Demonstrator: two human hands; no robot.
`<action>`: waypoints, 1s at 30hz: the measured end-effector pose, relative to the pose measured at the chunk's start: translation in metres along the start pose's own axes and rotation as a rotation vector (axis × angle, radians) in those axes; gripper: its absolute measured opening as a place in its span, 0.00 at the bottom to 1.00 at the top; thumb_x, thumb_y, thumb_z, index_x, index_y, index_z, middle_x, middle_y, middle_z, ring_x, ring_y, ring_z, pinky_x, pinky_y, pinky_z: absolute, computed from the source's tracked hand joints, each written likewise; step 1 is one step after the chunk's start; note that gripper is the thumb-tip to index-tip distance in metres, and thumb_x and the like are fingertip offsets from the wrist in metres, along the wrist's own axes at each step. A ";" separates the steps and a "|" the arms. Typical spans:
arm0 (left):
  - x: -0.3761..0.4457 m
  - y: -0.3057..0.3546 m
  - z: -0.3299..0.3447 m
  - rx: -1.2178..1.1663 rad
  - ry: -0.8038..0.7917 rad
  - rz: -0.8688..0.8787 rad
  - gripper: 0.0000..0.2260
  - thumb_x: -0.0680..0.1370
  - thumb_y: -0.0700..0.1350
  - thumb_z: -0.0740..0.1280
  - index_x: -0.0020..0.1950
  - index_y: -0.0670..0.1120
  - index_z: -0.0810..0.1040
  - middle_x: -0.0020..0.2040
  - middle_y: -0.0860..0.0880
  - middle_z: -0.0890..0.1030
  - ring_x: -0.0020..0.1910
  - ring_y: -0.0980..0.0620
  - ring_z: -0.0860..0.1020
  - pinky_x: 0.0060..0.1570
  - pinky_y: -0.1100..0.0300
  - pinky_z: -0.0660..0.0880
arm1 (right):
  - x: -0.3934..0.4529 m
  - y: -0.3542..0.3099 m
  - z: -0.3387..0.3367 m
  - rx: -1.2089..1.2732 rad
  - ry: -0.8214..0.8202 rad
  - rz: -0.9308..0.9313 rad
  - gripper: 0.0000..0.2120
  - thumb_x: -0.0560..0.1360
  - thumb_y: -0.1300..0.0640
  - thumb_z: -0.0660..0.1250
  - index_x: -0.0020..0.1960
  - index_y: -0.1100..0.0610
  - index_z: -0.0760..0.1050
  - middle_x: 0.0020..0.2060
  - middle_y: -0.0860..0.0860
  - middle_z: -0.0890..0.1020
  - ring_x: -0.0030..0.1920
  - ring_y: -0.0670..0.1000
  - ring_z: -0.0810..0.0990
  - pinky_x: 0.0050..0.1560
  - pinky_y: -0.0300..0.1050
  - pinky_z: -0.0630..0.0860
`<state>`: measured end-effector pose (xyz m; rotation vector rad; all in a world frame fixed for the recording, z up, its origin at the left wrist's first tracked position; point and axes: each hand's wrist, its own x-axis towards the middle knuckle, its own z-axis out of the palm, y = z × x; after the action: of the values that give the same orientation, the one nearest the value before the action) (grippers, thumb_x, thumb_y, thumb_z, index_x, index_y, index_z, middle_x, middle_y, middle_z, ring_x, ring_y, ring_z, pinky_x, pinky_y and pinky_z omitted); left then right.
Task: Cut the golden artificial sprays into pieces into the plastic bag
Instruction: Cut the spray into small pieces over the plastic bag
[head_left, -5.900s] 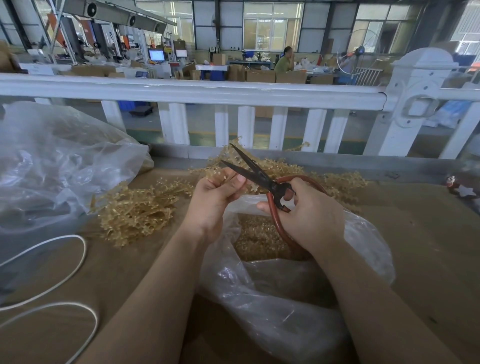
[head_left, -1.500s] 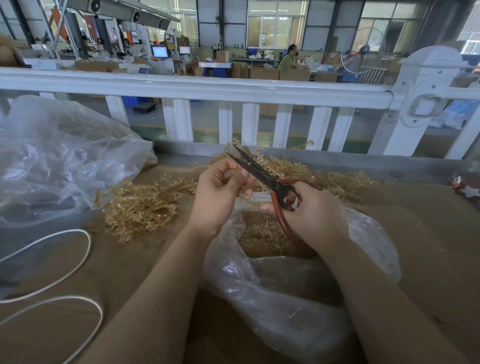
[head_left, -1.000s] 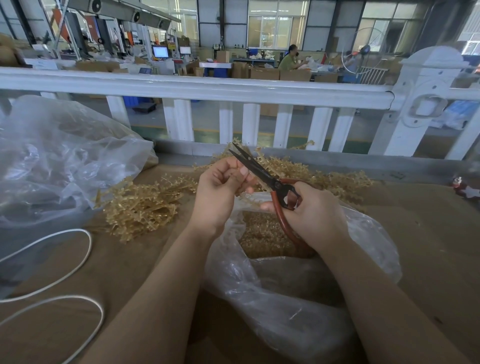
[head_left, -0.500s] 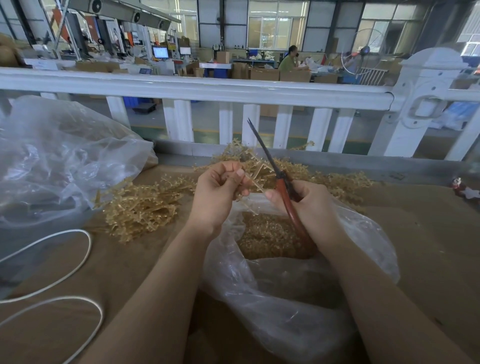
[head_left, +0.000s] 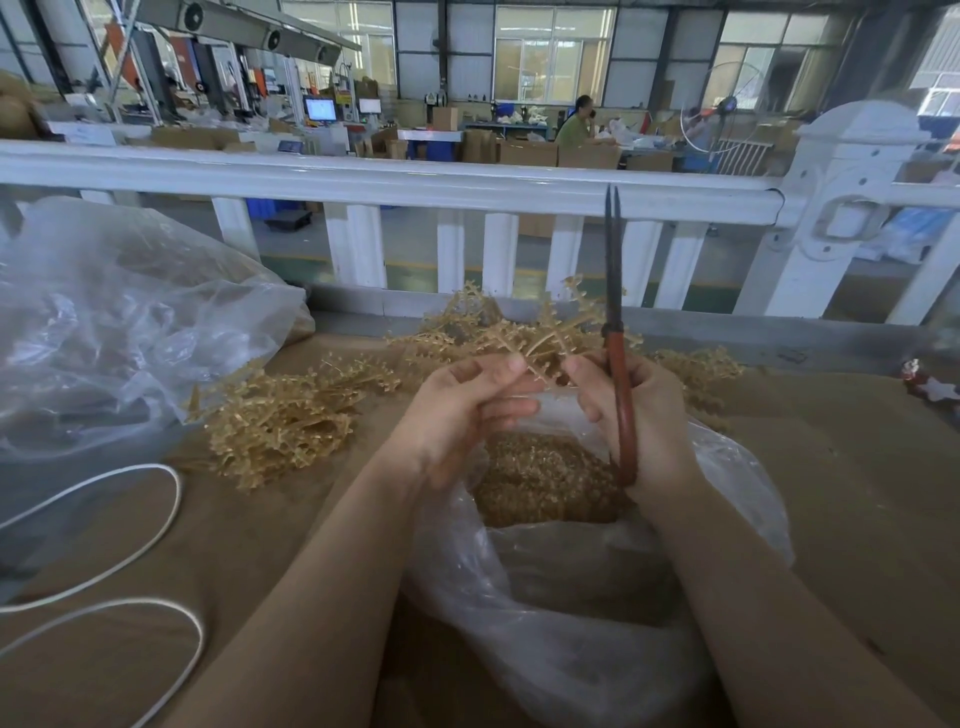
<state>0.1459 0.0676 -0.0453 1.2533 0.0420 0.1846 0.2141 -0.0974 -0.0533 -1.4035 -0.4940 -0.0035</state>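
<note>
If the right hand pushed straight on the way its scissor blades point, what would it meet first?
Probably the white fence rail. The right hand holds the scissors upright, tips overlapping the rail in the picture, though the gap in depth is unclear.

A white railing (head_left: 395, 179) borders the brown tabletop (head_left: 857, 467); beyond it, a daylit workshop with tall windows (head_left: 550, 52), cardboard boxes (head_left: 530, 153), and a fan (head_left: 724, 106).

Right hand (head_left: 641, 415) grips red-handled scissors (head_left: 618, 364), blades upright; left hand (head_left: 462, 415) pinches a golden artificial spray (head_left: 540, 338) above the clear plastic bag (head_left: 571, 597).
</note>
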 end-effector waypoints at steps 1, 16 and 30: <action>0.000 -0.001 0.001 0.068 -0.031 -0.001 0.13 0.67 0.53 0.75 0.47 0.47 0.81 0.48 0.46 0.86 0.42 0.53 0.83 0.42 0.63 0.76 | 0.000 -0.001 0.000 0.007 -0.007 -0.008 0.11 0.76 0.56 0.73 0.42 0.64 0.78 0.25 0.50 0.73 0.24 0.46 0.69 0.27 0.36 0.68; 0.005 -0.002 0.005 0.091 0.115 0.217 0.04 0.79 0.37 0.67 0.47 0.42 0.81 0.39 0.47 0.85 0.38 0.54 0.83 0.43 0.63 0.79 | 0.000 0.003 0.004 -0.472 0.037 -0.077 0.19 0.66 0.33 0.74 0.41 0.48 0.81 0.35 0.43 0.83 0.35 0.45 0.81 0.40 0.48 0.78; 0.009 0.001 -0.010 -0.236 0.363 0.215 0.03 0.78 0.38 0.69 0.49 0.41 0.82 0.41 0.47 0.83 0.38 0.55 0.81 0.45 0.63 0.78 | -0.004 0.008 0.004 -0.817 -0.126 -0.134 0.34 0.58 0.14 0.55 0.46 0.40 0.76 0.40 0.33 0.81 0.41 0.38 0.79 0.43 0.42 0.78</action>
<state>0.1531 0.0789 -0.0470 0.9748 0.1934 0.5855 0.2116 -0.0929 -0.0616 -2.1734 -0.7349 -0.2511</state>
